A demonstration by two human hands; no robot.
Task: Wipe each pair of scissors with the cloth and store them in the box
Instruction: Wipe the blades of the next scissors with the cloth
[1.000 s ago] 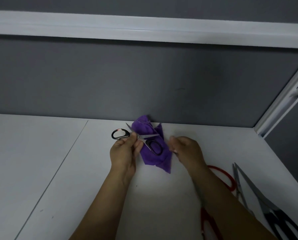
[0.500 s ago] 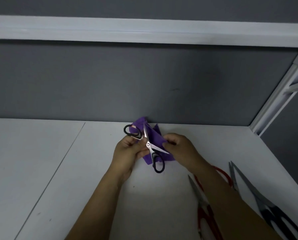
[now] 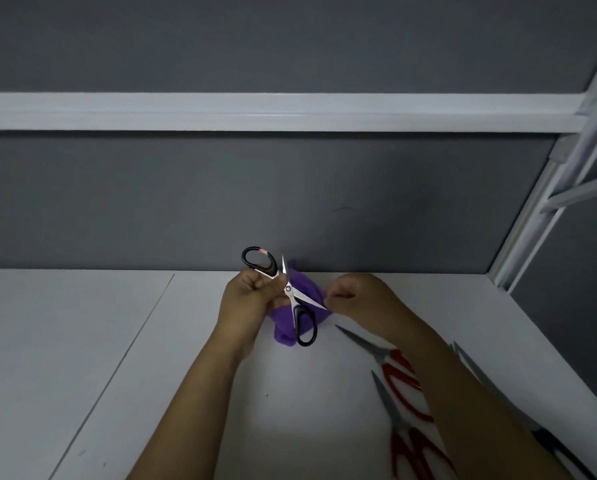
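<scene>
A white tabletop (image 3: 82, 341) with a thin seam is running up to a grey partition wall (image 3: 290, 202), and plain surface is stretching left of the hands. Near that far edge, the left hand (image 3: 252, 303) is gripping small black-handled steel scissors (image 3: 288, 289), held spread open. One blade is pointing up at the wall. The other is pointing right into a purple cloth (image 3: 283, 336), which the right hand (image 3: 359, 299) is pinching. Red-handled scissors (image 3: 394, 368) are lying beside the right forearm.
</scene>
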